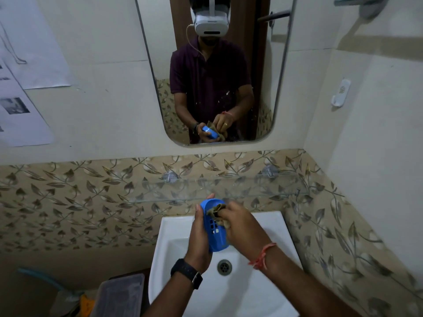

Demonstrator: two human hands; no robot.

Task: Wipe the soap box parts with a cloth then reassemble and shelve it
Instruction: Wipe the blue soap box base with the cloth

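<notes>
My left hand [199,234] grips a blue plastic soap box part [215,234] with square drain holes, held tilted above the white sink [183,227]. My right hand [242,225] presses a crumpled brownish cloth [216,211] into the upper inside of that blue part. The cloth covers part of the box's top end. A black watch sits on my left wrist and an orange thread on my right wrist. No other soap box part is visible.
A glass shelf [251,189] runs along the leaf-patterned tile wall just behind my hands. A mirror [212,72] above it reflects the person. The sink drain [224,267] lies below. A clear plastic container [119,296] stands at the lower left.
</notes>
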